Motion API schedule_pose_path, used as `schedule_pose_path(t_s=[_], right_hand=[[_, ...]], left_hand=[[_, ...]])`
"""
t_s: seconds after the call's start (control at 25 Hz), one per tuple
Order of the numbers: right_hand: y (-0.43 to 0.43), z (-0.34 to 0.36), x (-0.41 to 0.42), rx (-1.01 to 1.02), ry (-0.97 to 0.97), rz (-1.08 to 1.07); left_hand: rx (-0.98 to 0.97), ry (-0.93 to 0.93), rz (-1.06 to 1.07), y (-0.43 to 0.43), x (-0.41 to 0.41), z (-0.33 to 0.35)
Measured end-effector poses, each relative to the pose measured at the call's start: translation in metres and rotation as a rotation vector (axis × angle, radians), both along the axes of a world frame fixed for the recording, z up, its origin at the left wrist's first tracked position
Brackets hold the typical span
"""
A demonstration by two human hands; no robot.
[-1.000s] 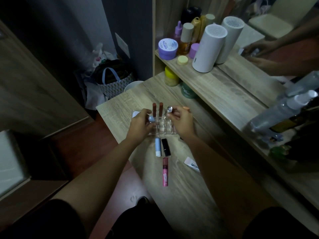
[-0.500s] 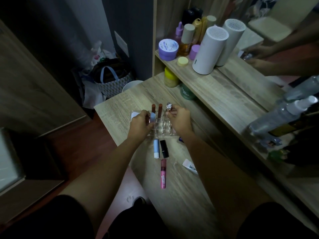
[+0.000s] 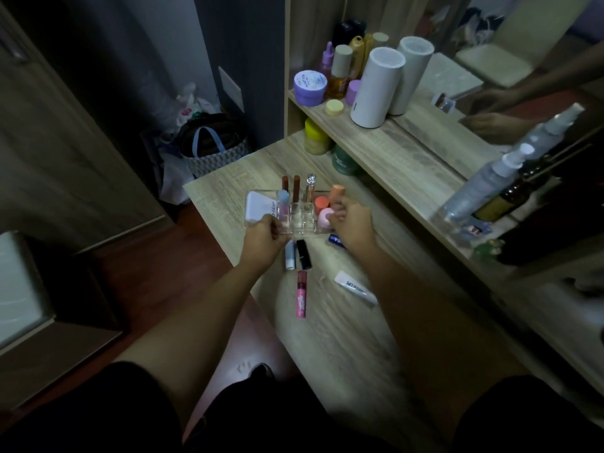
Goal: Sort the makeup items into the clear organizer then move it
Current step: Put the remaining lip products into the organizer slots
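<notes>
The clear organizer (image 3: 295, 212) is gripped at its near corners on the wooden table (image 3: 343, 322): the left hand (image 3: 264, 241) is closed on the near-left corner, the right hand (image 3: 353, 223) on the near-right edge. Both hands have been drawn back from the upright tubes since half a second ago, uncovering the orange and pink caps (image 3: 322, 204) in the organizer's right side. Just nearer than the organizer, a pale blue tube (image 3: 289, 255), black lipstick (image 3: 304, 254) and pink gloss (image 3: 301, 294) lie unmoved.

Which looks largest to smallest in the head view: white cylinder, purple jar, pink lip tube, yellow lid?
1. white cylinder
2. purple jar
3. pink lip tube, though it lies nearer the camera
4. yellow lid
</notes>
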State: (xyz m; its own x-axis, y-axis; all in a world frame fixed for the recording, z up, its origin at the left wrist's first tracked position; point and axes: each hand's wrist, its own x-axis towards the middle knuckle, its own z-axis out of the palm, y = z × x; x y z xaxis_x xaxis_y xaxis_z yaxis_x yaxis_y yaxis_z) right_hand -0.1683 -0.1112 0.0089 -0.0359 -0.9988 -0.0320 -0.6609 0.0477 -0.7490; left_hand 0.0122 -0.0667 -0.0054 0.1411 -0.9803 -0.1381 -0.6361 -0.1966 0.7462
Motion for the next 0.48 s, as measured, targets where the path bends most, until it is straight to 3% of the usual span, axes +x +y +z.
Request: schedule_pose_path(t_s=[0.24,0.48], right_hand=[[0.074,-0.036,-0.040,0.315,0.295,0.083],[0.101,-0.049,-0.056,0.360,0.372,0.165]], left_hand=[[0.254,-0.034,-0.045,0.066,-0.036,-0.032],[0.348,-0.039,-0.063,0.082,-0.052,-0.040]])
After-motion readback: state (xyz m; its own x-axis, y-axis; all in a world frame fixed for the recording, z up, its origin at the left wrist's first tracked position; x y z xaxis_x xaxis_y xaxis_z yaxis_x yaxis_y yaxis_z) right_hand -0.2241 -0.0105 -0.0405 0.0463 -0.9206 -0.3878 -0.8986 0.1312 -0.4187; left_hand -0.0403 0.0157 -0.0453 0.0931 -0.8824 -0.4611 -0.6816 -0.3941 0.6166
